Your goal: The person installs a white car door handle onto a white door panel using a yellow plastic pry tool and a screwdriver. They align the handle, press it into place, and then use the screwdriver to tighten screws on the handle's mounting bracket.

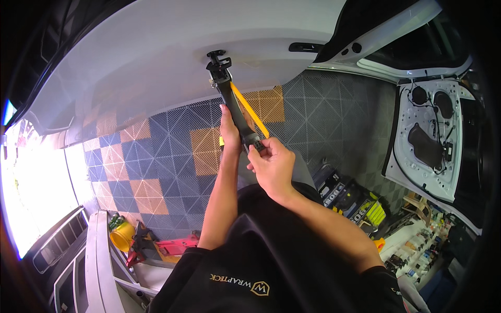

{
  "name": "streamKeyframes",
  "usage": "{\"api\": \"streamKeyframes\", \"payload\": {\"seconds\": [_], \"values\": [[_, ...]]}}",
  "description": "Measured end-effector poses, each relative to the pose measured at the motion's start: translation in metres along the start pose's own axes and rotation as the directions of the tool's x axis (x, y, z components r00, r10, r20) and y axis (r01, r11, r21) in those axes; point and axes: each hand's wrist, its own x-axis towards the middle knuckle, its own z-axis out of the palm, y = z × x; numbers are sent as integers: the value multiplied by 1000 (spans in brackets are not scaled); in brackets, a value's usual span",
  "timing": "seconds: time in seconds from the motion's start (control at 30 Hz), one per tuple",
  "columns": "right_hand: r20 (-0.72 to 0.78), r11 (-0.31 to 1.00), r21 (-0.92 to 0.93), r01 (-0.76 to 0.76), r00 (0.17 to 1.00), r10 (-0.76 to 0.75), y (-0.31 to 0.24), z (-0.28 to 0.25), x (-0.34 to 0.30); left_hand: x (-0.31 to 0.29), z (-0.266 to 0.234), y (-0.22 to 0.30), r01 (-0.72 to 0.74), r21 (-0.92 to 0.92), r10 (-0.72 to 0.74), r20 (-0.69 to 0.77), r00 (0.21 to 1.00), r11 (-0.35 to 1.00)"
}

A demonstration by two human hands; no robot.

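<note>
Between my hands is a long black hand tool with a clamp-like black head and a yellow bar angling off beside its body. The head of the tool is up against a white car body panel, where a small black piece meets the paint. My left hand wraps round the middle of the black body, thumb along its side. At the near end of the tool, my right hand pinches a dark ribbed part with thumb and fingers. The yellow bar's free end lies just above my right fingers.
Grey, blue and tan grid tiles cover the floor. A stripped car door stands open on the right. Black cases lie near my right arm. A red floor jack and yellow bucket sit behind left. Small bottles crowd a bench.
</note>
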Motion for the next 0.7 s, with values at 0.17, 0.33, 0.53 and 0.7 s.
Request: {"api": "streamKeyframes", "payload": {"seconds": [0.17,0.33,0.53,0.7], "values": [[75,977,175,-123,991,111,2,-8,5,-41,-5,7,145,-132,-119,188,975,981],[130,971,-205,122,987,-97,2,-28,0,-88,-17,-5,218,-205,-169,233,958,954],[217,816,-549,182,974,-71,4,-37,5,-77,-10,-22,141,-175,-125,100,987,974],[228,924,-378,48,973,43,11,-31,12,-71,-20,-25,158,-100,-150,76,986,982]]}}
